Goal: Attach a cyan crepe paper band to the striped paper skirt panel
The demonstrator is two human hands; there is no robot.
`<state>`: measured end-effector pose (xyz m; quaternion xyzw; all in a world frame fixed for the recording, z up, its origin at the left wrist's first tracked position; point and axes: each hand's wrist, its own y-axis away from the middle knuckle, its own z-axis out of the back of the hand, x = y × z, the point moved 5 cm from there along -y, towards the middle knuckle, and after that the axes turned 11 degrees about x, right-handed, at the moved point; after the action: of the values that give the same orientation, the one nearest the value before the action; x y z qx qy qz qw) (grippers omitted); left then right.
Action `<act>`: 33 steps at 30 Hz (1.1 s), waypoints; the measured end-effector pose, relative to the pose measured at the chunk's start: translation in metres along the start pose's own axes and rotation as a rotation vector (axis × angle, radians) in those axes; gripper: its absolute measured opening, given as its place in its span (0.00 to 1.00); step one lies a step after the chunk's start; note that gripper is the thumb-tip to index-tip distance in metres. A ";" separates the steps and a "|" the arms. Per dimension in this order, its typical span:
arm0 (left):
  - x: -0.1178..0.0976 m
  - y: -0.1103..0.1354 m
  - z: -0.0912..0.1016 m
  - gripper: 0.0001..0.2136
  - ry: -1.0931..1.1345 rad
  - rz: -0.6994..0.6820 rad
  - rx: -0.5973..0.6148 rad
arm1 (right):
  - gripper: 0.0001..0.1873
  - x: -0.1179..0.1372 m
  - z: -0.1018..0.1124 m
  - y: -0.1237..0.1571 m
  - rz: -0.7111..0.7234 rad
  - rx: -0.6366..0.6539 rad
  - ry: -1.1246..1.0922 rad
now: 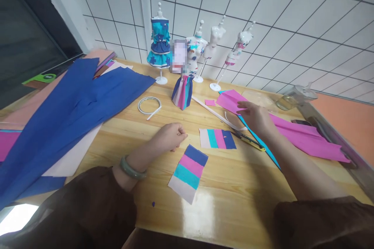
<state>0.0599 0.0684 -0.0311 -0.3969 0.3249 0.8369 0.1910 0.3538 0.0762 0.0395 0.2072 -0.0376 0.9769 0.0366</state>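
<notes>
Blue-to-white striped panels [188,173], two, look pieced but lie unjoined; left fingers [180,128] curled, grip unclear; right fingers [245,105] parted, seemingly empty.

Two striped panels [188,174] [217,139] lie flat, perhaps touching.

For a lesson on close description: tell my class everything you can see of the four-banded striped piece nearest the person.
The nearer striped piece is roughly rectangular, with four crosswise bands: dark blue at the far end, then pink, teal and pale pinkish white. It looks like thin cloth or crepe paper; I cannot tell which. Its edges are slightly uneven. It lies flat and slantwise on the wooden table. The left hand is near its far end, but neither of the hands touches it.
</notes>
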 end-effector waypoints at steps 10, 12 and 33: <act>-0.003 0.002 0.002 0.09 -0.012 -0.007 -0.012 | 0.26 -0.009 -0.031 0.073 -0.259 0.209 -0.048; -0.003 0.002 0.001 0.10 -0.020 0.005 -0.012 | 0.28 -0.006 -0.037 0.077 -0.239 0.174 -0.083; -0.036 0.018 0.007 0.26 0.061 -0.362 -0.235 | 0.23 0.081 0.007 0.090 0.178 0.163 -0.412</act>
<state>0.0678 0.0577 0.0074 -0.4933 0.1543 0.8087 0.2807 0.2747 -0.0096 0.0737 0.4004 0.0164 0.9131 -0.0749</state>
